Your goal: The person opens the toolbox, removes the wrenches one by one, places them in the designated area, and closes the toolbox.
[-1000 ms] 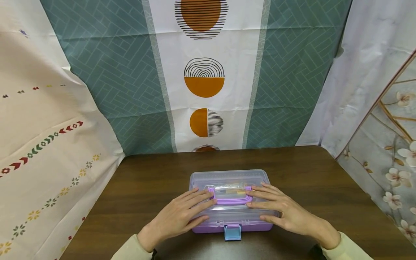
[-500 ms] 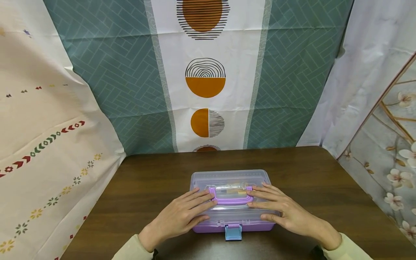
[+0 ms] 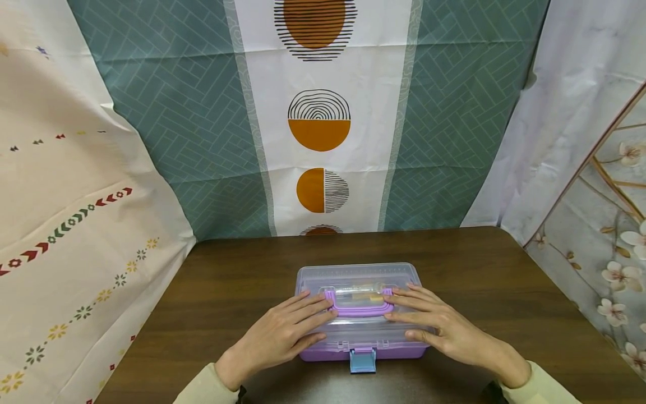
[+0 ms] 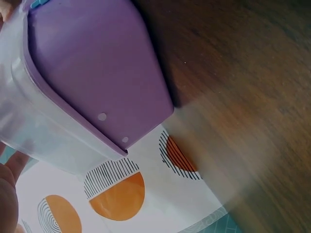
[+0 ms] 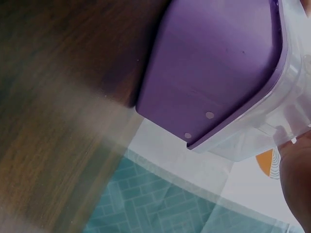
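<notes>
A plastic storage box [image 3: 363, 331] with a clear lid and a purple base sits on the table. Its purple carrying handle [image 3: 359, 312] lies folded down on the lid, and a blue latch [image 3: 362, 362] hangs at the front, angled outward. My left hand [image 3: 287, 331] rests on the lid's left side, fingers spread and straight. On the right side my right hand [image 3: 444, 322] lies likewise, fingertips by the handle's end. Through the lid a small yellowish thing shows, too blurred to name. Both wrist views show the purple base [image 4: 97, 73] from its ends.
The brown wooden table [image 3: 242, 280] extends around the box on every side. Behind it hangs a green and white patterned cloth [image 3: 323, 157]. A cream cloth [image 3: 91, 224] is at the left, and a floral cloth [image 3: 605, 269] at the right.
The view has shifted very slightly. Both hands and the box have stayed in the same place.
</notes>
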